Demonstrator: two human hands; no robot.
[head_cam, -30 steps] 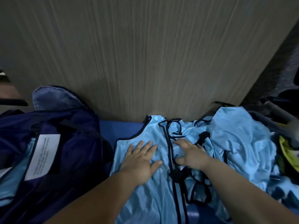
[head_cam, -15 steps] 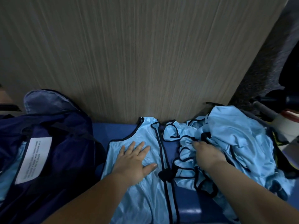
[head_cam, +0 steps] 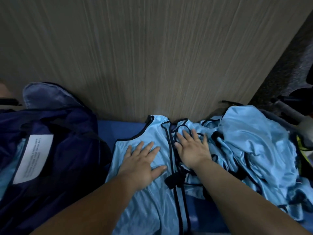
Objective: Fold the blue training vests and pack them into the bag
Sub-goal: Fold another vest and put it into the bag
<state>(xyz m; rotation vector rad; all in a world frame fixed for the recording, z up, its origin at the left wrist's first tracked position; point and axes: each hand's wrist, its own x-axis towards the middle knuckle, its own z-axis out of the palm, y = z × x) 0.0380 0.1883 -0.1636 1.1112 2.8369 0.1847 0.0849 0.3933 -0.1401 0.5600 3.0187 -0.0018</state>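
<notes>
Both hands, left (head_cam: pixel 143 162) and right (head_cam: pixel 192 150), press spread flat on a blue vest (head_cam: pixel 152 200) mid-bench (head_cam: pixel 118 128), between the navy bag (head_cam: pixel 67 150) and a crumpled vest pile (head_cam: pixel 254 141).

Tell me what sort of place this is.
Probably a sports kit store or changing room, though that's a guess: a heap of light blue training vests, a navy kit bag with a white label, and a blue surface against a wood-grain panel.

The print on the white label (head_cam: pixel 33 156) of the bag (head_cam: pixel 71 150) is too small to read. The flat vest (head_cam: pixel 152 206) runs off the picture's bottom edge; dim objects (head_cam: pixel 303 126) past the vest pile (head_cam: pixel 254 143) are unidentifiable.
</notes>
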